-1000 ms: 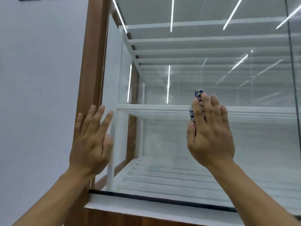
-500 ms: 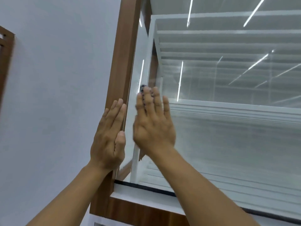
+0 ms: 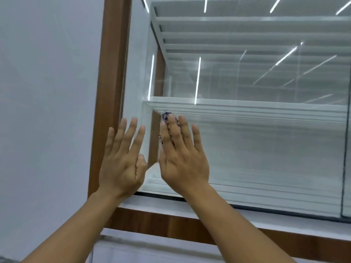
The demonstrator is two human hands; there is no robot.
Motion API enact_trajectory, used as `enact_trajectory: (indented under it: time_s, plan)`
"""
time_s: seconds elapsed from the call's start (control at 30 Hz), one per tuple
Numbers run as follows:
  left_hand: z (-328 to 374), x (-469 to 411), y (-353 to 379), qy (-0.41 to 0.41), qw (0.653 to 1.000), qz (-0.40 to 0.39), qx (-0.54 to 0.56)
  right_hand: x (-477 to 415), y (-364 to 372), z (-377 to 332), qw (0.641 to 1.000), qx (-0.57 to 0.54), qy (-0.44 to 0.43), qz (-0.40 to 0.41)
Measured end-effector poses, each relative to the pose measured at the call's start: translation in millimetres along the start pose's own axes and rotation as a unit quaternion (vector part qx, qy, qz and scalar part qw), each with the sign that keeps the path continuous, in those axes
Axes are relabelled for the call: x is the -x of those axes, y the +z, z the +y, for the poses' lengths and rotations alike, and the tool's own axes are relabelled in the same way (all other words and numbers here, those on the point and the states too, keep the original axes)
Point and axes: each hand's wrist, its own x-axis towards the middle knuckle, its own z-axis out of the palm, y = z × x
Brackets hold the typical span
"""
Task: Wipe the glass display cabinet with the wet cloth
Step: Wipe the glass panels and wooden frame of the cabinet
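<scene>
The glass display cabinet fills the right of the view, with a brown wooden frame and white shelves behind the pane. My right hand presses flat on the glass near its left edge, fingers straight. A dark patterned cloth lies under that palm; only a small bit shows past the fingertips. My left hand is spread flat beside it, over the glass edge and the wooden post, holding nothing.
A plain grey wall runs along the left. A white sill and a wooden rail border the bottom of the pane. A vertical dark seam divides the glass at the far right. Ceiling lights reflect in the pane.
My right hand slid the cloth leftward across the glass to the left edge, then a little to the right again. My left hand shifted from the wooden post onto the glass edge.
</scene>
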Motion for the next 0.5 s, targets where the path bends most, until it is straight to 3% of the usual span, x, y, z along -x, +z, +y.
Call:
enact_trajectory:
  time_s: [0.27,0.5]
  plan:
    - [94,-7,35,0.051,0.997,-0.021,0.057,41,-47,113,0.999,0.031,0.044,0.000]
    - [124,-8,50,0.057,0.997,-0.016,0.050,89,-88,217,0.994,0.049,0.096,0.017]
